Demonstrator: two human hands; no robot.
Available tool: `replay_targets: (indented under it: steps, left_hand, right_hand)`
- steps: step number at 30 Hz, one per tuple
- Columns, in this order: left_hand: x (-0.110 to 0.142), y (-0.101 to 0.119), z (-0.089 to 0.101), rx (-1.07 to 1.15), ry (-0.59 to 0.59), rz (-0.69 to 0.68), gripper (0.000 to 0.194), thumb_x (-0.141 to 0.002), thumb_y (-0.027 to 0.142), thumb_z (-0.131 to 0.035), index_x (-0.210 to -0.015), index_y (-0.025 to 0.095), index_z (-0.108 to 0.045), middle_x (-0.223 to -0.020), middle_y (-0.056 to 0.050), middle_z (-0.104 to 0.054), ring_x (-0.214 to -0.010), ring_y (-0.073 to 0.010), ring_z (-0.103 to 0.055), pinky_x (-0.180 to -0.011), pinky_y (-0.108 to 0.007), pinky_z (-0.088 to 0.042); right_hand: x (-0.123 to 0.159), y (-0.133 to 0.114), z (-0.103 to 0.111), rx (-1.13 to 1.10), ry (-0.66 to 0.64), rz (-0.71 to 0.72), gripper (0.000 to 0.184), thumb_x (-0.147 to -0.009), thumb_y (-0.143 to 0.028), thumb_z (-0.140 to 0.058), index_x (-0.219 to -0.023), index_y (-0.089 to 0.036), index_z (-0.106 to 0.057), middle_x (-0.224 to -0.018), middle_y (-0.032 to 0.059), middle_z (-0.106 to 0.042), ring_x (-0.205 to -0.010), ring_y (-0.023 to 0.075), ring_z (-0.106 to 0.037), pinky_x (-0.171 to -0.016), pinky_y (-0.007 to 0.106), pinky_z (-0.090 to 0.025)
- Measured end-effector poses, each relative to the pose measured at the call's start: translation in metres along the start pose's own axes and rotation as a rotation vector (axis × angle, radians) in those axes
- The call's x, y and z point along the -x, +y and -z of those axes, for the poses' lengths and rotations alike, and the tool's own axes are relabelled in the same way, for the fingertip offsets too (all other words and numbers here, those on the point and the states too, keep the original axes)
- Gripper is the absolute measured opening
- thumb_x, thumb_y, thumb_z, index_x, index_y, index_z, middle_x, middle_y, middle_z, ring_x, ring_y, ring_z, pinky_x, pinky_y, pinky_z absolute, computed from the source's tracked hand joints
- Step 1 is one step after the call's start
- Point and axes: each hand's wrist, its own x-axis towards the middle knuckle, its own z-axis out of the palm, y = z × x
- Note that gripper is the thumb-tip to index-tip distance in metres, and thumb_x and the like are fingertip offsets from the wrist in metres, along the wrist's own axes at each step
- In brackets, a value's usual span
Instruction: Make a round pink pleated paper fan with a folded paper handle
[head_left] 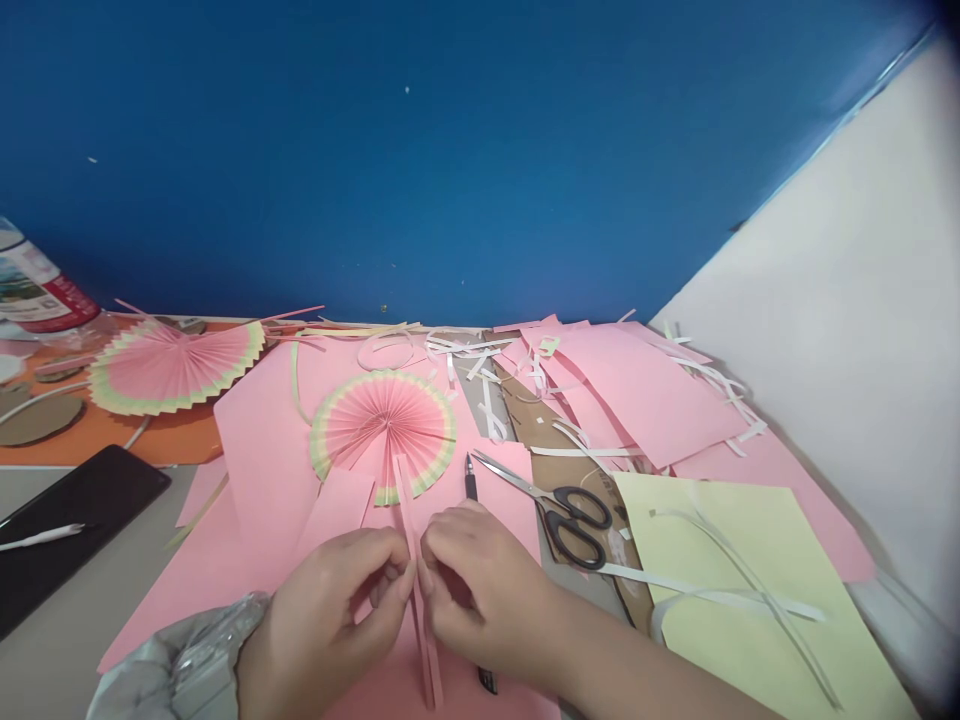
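A round pleated paper fan (384,428), pink with a green-yellow rim, lies on pink paper sheets (259,450). Its long pink paper-strip handle (420,590) runs down toward me. My left hand (330,610) and my right hand (480,585) both pinch this strip from either side, fingers closed on it. A black pen or craft knife (471,478) lies partly under my right hand. Black-handled scissors (559,510) lie open just right of my right hand.
A second pleated fan (169,368) rests at the back left on an orange surface. A black phone (71,525) and a white stick lie at left. A yellow sheet (757,590), white paper strips and brown cardboard (540,420) cover the right. A blue wall stands behind.
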Motion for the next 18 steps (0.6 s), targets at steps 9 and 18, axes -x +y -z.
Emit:
replay_targets:
  steps: [9, 18]
  left_hand:
    - [0.0009, 0.0012, -0.0017, -0.125, 0.071, -0.060, 0.020, -0.083, 0.019, -0.037, -0.063, 0.020, -0.041, -0.058, 0.002, -0.053, -0.054, -0.0123, -0.052, -0.052, -0.022, -0.041]
    - [0.0024, 0.0004, 0.0009, 0.000, 0.073, -0.046, 0.028, -0.089, 0.028, -0.031, -0.063, 0.020, -0.040, -0.057, 0.001, -0.050, -0.053, -0.0122, -0.048, -0.052, -0.023, -0.040]
  right_hand:
    - [0.0049, -0.0013, -0.0046, 0.119, 0.032, 0.090, 0.010, -0.073, -0.012, -0.040, -0.068, -0.020, -0.041, -0.062, 0.0017, -0.052, -0.059, 0.0158, -0.042, -0.062, 0.030, -0.033]
    - [0.0029, -0.0025, -0.0006, 0.042, -0.050, 0.061, 0.018, -0.072, -0.012, -0.041, -0.062, -0.022, -0.030, -0.056, -0.0038, -0.040, -0.054, 0.0120, -0.037, -0.060, 0.026, -0.034]
